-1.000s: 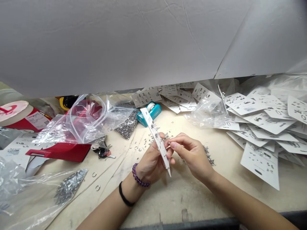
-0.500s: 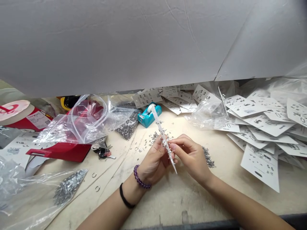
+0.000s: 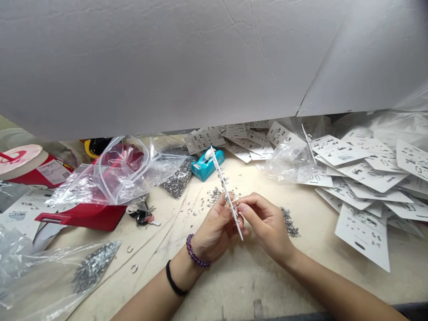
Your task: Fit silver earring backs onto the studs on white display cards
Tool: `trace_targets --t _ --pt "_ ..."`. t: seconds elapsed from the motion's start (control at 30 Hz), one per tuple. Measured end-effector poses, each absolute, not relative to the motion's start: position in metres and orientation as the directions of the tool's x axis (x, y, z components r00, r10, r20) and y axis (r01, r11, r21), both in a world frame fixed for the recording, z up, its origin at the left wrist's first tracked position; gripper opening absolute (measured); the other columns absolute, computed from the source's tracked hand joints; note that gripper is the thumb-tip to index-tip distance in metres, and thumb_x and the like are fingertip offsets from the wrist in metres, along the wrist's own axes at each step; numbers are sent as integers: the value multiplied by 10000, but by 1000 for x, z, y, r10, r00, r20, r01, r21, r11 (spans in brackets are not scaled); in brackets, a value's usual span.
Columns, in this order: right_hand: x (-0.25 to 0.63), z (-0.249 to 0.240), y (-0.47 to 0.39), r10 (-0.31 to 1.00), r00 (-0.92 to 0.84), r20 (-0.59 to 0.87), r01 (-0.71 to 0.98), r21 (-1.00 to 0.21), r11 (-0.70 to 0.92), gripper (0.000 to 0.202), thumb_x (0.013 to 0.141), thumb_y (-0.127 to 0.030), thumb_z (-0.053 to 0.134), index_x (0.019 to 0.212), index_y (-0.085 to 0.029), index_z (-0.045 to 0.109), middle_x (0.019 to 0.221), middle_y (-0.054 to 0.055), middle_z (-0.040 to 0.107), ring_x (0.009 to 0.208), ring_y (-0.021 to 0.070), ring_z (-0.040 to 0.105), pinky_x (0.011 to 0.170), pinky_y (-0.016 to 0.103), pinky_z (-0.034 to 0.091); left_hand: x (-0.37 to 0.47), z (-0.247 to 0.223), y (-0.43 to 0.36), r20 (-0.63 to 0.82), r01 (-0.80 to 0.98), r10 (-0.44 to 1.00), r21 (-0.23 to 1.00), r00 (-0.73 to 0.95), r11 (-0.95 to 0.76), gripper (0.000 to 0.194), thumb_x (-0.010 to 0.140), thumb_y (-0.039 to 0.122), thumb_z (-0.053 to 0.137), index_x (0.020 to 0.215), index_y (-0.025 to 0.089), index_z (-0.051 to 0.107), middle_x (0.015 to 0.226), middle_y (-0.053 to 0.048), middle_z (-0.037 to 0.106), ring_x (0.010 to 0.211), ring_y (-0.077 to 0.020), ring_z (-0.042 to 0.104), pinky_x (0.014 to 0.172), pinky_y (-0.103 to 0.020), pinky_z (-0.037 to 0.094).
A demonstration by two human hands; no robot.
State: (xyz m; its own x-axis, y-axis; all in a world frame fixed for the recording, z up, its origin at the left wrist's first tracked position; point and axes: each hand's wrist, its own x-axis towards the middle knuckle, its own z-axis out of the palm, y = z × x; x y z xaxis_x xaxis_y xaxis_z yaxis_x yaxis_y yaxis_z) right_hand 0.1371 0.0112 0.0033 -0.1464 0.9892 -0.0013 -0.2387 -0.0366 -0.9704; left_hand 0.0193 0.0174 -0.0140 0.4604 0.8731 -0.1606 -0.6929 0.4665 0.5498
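A white earring card [image 3: 224, 185] stands almost edge-on to me, with small silver pieces fixed along it. My left hand [image 3: 217, 220] grips it near its lower part, fingers closed about its left side and behind it. On the card's right side my right hand [image 3: 264, 218] is closed in a pinch against the silver pieces; what lies between those fingertips is too small to make out. A scatter of tiny silver parts [image 3: 214, 196] lies behind the left hand. Just right of the right hand is a heap of thin silver pieces [image 3: 290, 223].
A teal tape dispenser [image 3: 207, 164] stands behind the card. Filled earring cards [image 3: 363, 229] pile up at right. Clear bags [image 3: 95, 263], a red flat object [image 3: 83, 216], keys [image 3: 143, 216] and a red-and-white tub [image 3: 50, 171] crowd the left. A pale panel [image 3: 167, 67] hangs over the back.
The card has turned slightly and now shows more edge-on. Both hands stay at it, with small finger shifts. The whole view has moved a little.
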Motion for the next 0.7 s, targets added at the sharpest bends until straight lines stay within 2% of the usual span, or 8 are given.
trace_targets --t 0.33,0.43,0.57,0.7 --pt "138 3 15 975 -215 -55 -265 -958 -112 133 799 -298 565 789 -168 595 706 -3 581 538 70 563 420 156 452 20 -17 18 -200 -702 860 507 469 500 233 714 178 662 869 205 490 596 71 541 477 -41 522 500 -185 522" --pt "137 3 16 966 -230 -121 -279 -942 -185 152 786 -315 575 782 -164 591 673 -12 573 484 51 524 405 149 443 21 -13 18 -225 -705 858 495 461 509 254 686 182 688 838 199 485 584 74 522 469 -44 517 483 -175 518" --pt "136 3 16 963 -201 -180 -319 -917 -238 160 773 -330 585 790 -171 594 621 -29 569 407 30 460 370 143 424 22 -7 18 -238 -709 856 482 460 515 264 667 171 699 821 195 486 609 65 532 488 -57 538 465 -172 515" --pt "137 6 16 970 -151 -188 -294 -929 -226 172 739 -332 612 757 -161 603 633 -12 582 451 54 494 347 141 408 21 -9 18 -247 -697 853 494 460 520 251 678 128 679 855 191 513 632 58 550 509 -60 546 489 -203 539"
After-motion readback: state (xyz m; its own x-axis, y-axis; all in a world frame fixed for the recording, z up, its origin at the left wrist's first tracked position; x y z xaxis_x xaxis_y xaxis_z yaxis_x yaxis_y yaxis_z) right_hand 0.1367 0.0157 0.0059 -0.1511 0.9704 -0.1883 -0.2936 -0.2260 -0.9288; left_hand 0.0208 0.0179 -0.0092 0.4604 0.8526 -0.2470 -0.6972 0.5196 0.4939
